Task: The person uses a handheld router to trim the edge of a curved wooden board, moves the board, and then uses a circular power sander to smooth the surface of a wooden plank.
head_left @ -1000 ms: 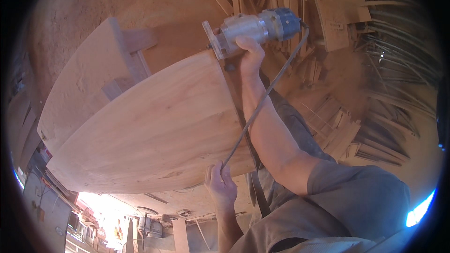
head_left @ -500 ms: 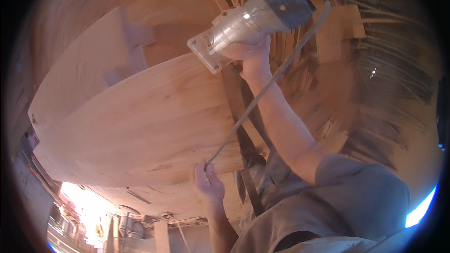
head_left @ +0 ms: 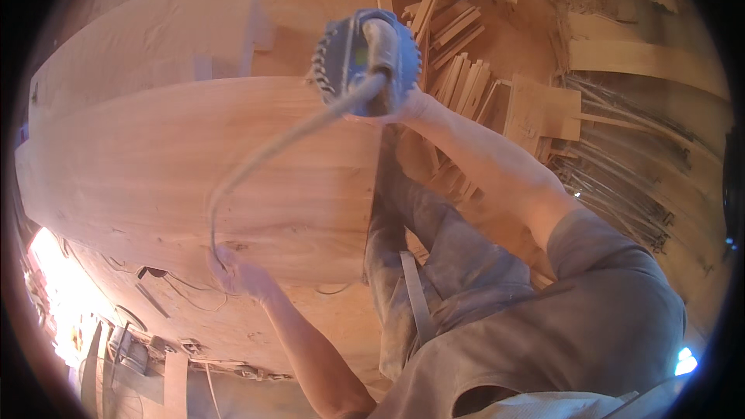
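My right hand (head_left: 407, 107) is closed around the body of a trim router (head_left: 334, 58), partly hidden beneath the tool. Its blue-grey top end faces up, and the base is out of sight below. The router stands over the far right corner of a long wooden panel (head_left: 194, 163); whether it touches the wood I cannot tell. From its top a thick grey power cord (head_left: 268, 143) curves down to the left. Near the panel's front edge my left hand (head_left: 242, 273) pinches that cord between its fingers, slightly blurred by motion.
Another wooden panel (head_left: 147, 27) lies beyond the first. Wood strips and offcuts (head_left: 466, 81) are heaped at the right on the dusty floor, near a bundle of thin strips (head_left: 621, 167). Loose cables (head_left: 190, 295) and small machines (head_left: 132, 353) lie at the lower left.
The trim router has turned from lying sideways to upright and moved down and left. My left hand has shifted left with the cord, over the panel.
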Available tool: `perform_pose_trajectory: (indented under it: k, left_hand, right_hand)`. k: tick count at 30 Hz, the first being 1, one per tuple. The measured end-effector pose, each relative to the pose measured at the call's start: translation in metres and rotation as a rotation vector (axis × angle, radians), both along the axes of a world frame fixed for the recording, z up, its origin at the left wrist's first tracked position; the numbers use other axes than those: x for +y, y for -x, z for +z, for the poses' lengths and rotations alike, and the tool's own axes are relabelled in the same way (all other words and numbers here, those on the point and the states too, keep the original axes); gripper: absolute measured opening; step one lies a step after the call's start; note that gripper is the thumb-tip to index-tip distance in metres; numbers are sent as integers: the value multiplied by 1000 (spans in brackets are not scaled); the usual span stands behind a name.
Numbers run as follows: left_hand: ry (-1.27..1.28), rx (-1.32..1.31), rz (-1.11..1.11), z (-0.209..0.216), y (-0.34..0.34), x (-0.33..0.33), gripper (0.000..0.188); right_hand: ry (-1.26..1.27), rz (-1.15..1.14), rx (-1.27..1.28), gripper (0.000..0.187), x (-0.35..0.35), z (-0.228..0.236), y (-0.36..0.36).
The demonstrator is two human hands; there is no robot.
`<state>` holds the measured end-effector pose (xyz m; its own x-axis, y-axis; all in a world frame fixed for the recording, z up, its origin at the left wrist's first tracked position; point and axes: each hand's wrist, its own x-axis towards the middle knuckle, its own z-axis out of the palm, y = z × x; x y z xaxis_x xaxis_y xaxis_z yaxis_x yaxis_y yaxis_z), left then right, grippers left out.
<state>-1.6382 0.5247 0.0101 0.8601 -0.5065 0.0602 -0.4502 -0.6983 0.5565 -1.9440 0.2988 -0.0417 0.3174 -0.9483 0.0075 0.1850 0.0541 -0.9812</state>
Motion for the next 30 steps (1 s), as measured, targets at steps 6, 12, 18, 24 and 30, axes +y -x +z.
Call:
perform_pose_trajectory:
  k: [6, 12, 18, 24, 30]
  left_hand:
    - [34, -217, -178, -46, 10, 5, 25]
    - [-23, -317, -315, -45, 17, 6, 25]
    - [54, -290, -256, -39, 21, 5, 24]
    - [14, -242, -207, -45, 24, 3, 29]
    - [-74, -303, -171, -42, 15, 8, 38]
  right_hand:
    - [-48, 129, -99, 80, 7, -6, 43]
    - [190, 142, 170, 74, 27, 13, 70]
    - [289, 160, 223, 67, 24, 16, 65]
    - [386, 99, 240, 61, -10, 17, 2]
    - [500, -30, 233, 54, -56, 20, -111]
